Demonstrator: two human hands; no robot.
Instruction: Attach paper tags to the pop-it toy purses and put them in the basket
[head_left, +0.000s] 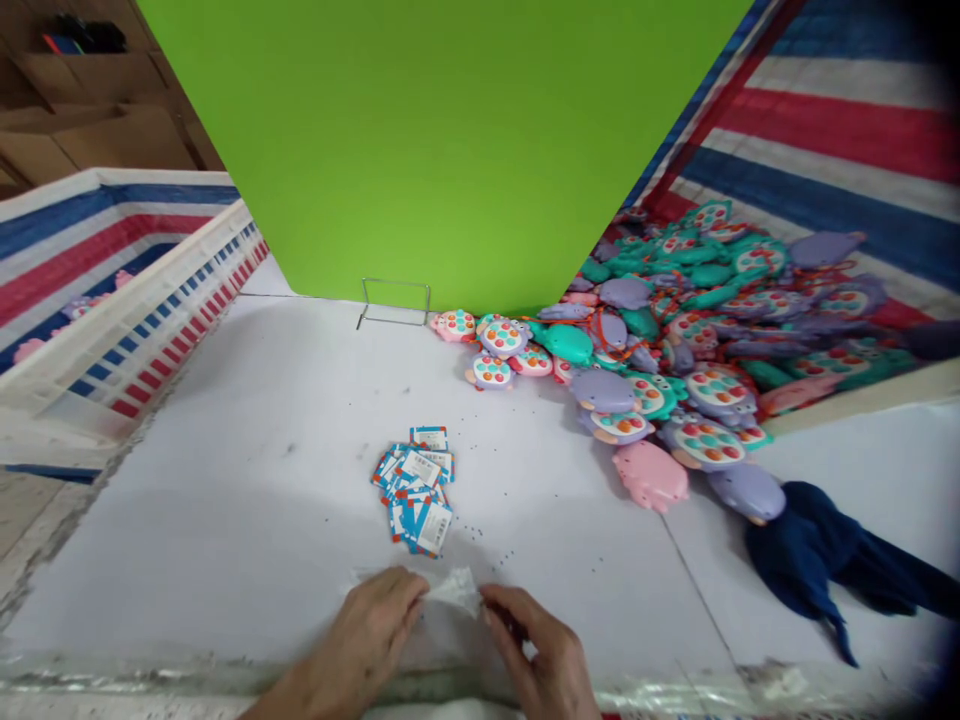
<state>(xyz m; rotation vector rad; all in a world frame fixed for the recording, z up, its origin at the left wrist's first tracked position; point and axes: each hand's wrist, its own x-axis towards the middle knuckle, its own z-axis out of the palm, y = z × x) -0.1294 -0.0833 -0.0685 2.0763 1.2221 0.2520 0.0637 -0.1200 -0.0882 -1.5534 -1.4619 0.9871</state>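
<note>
"Film of clear plastic (pixel 454 584), where is it?"
"Between your left hand (pixel 381 620) and right hand (pixel 541 640), both pinching it."
"What is done?"
"I cannot tell; blue-white rectangular cards (pixel 421 468) lie loosely piled beyond."

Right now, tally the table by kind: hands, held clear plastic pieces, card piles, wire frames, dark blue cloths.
Left hand and right hand: 2
Held clear plastic piece: 1
Card pile: 1
Wire frame: 1
Dark blue cloth: 1
Total: 6
</note>
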